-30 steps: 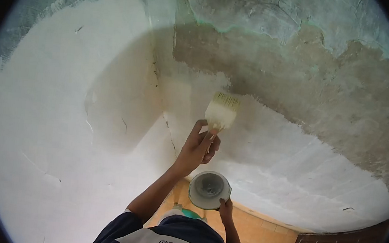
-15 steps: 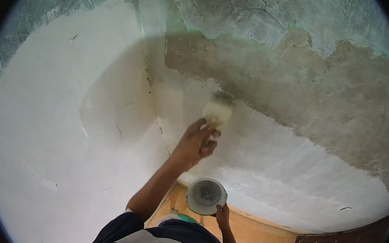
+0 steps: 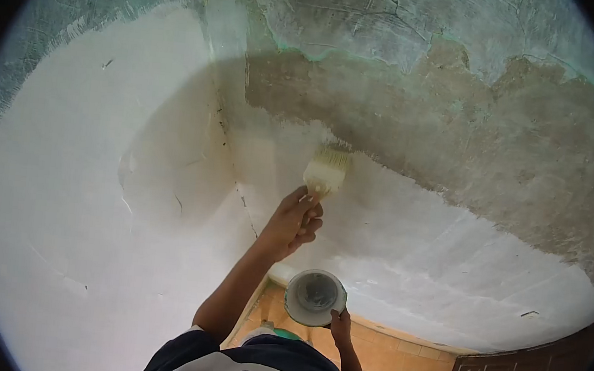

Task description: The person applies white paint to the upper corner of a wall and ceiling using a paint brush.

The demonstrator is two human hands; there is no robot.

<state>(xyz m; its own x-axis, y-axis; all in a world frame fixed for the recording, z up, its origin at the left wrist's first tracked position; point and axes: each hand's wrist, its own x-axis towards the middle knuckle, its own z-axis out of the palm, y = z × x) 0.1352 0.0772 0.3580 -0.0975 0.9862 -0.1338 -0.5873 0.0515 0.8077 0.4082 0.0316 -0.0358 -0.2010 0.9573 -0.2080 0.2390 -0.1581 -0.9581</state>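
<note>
One wide brush [image 3: 326, 172] shows near the middle of the head view, in the left hand [image 3: 292, 229], whose fingers are clamped round its handle. Its bristles point to the far side, beside the ragged edge between the white wall [image 3: 440, 240] and a bare brownish strip [image 3: 388, 112]; whether they touch, I cannot tell. It looks light, stiff in the handle and soft at the tip, perhaps slippery where wet, so the handle is the best hold.

Nearer, the right hand [image 3: 341, 326] grips a bowl [image 3: 305, 315] at its right rim, some fingers hidden. The bowl seems rigid and likely to tip, so a hold from below would suit it. Orange floor [image 3: 381, 348] lies beneath.
</note>
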